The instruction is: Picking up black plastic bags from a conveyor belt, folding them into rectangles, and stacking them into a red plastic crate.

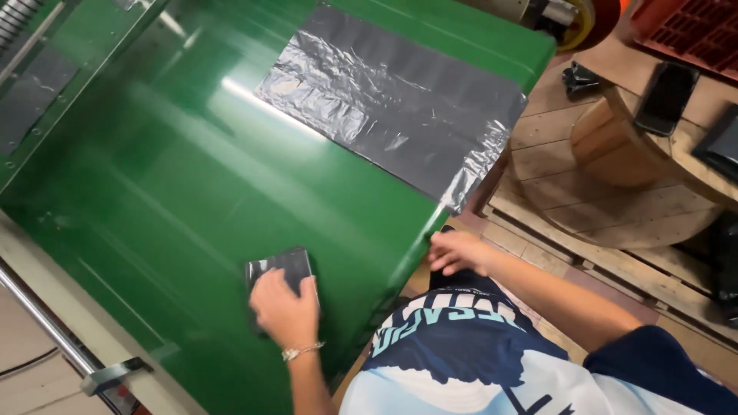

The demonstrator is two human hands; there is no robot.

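Note:
My left hand (283,309) presses flat on a small folded black plastic bag (281,266) lying on the glossy green table (177,184). A silver bracelet circles that wrist. My right hand (455,251) rests with curled fingers at the table's near edge; whether it holds anything I cannot tell. A large black plastic bag (400,100) lies spread flat at the far right of the table, one corner hanging over the edge.
A wooden pallet (584,192) and a wooden cable spool (638,146) stand to the right, with a dark phone (666,97) on the spool. A red crate (696,31) sits at top right. A metal rail (46,323) runs along the table's left side.

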